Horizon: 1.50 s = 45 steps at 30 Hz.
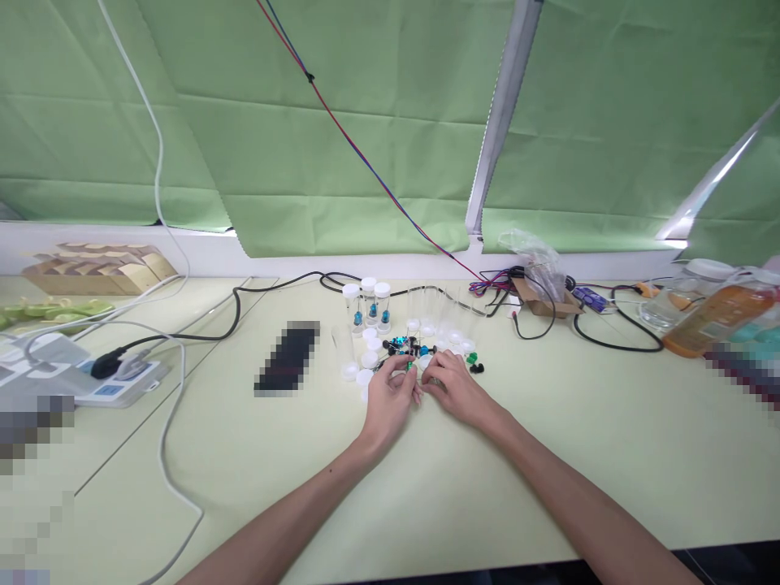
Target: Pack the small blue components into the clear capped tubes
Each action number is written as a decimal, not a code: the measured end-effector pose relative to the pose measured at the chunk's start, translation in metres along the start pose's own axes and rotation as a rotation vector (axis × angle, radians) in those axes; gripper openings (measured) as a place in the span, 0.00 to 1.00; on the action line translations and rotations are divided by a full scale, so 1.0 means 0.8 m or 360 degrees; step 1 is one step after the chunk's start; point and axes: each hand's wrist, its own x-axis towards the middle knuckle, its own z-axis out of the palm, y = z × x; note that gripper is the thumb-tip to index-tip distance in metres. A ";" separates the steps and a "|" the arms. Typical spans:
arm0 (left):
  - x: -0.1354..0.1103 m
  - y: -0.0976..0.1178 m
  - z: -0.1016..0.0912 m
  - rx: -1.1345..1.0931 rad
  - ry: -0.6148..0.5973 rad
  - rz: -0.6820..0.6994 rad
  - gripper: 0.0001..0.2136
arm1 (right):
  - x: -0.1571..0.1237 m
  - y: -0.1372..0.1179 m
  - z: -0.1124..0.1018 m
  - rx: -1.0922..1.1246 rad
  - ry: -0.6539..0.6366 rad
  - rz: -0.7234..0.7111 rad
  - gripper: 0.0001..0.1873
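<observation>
1. Left hand (388, 398), in front of the capped tubes (383, 307): fingers clamped on a small green part (410, 366).
2. Right hand (456, 385), in front and right of those tubes: fingers curled; whether gripping anything, I cannot tell.

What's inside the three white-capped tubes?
Each clear tube shows a blue part in its lower half. The white caps cover the tube mouths, so whatever is right beneath them is hidden. Finer detail is too small to tell.
</observation>
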 end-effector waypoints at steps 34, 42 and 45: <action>-0.007 0.007 0.010 -0.0711 -0.0279 -0.0426 0.13 | 0.005 -0.007 -0.003 0.0655 0.0516 0.0151 0.07; -0.005 0.002 0.010 -0.0867 -0.0289 -0.0525 0.11 | 0.004 -0.008 0.001 0.0668 0.0495 0.0108 0.07; -0.005 0.003 0.011 -0.0919 -0.0277 -0.0573 0.09 | 0.003 -0.008 0.003 0.0675 0.0482 0.0108 0.07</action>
